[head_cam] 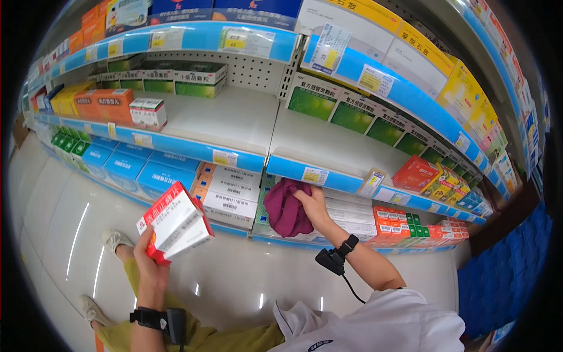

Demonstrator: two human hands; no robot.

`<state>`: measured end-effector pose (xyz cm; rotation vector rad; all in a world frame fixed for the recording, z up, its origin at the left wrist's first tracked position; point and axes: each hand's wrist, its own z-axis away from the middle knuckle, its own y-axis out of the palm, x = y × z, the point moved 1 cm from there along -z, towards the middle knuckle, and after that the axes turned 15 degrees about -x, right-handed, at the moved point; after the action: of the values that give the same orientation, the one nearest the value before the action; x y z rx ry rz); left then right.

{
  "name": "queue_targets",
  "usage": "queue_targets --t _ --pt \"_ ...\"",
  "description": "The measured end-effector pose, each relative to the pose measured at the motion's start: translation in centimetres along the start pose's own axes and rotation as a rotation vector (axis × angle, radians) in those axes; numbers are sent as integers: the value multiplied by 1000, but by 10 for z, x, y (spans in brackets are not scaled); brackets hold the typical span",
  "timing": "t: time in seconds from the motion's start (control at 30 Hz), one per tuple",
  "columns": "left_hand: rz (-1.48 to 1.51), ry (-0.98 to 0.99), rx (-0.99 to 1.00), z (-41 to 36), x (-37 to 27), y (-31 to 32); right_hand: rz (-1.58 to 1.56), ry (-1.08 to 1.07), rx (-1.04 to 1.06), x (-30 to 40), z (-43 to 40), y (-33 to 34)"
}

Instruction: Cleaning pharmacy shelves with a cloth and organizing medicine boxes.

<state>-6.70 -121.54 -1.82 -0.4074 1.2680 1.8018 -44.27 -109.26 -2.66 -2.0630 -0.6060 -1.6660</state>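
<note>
Two red-and-white medicine boxes (176, 220), fanned one over the other, are gripped in my left hand (151, 259) above the floor, left of the shelves. My right hand (310, 204) holds a bunched purple cloth (286, 211) just below the blue edge strip of the middle shelf. The cloth hangs in front of white medicine boxes on the bottom shelf and hides part of them. A dark device is strapped to each wrist, the right one with a cable.
The middle shelf (228, 114) bears green-and-white boxes (200, 79), orange boxes (114, 105) and a red box (415, 174). Blue boxes (165, 174) fill part of the bottom shelf. A price tag (371, 181) juts from the shelf edge. Blue woven material (501, 273) stands at the right.
</note>
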Motion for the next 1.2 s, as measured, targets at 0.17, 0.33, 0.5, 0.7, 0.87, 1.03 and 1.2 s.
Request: queue_targets --t 0.17,0.33,0.5,0.7,0.87,1.03,1.2 --pt "-26 -20 51 9 5 25 184 -165 0 -15 -12 0" --pt "-112 12 104 16 -1 48 710 -459 147 -27 5 8" --pt "-234 173 173 9 -3 49 993 -685 121 -4 26 25" --pt "-362 243 81 5 -36 36 996 -568 197 3 37 24" --pt "-333 93 -15 -7 -63 6 907 -575 302 -2 26 21" --pt "-299 11 3 -8 -64 4 644 -466 260 5 22 25" --pt "-515 -28 40 -19 -29 36 399 -382 135 11 38 27"
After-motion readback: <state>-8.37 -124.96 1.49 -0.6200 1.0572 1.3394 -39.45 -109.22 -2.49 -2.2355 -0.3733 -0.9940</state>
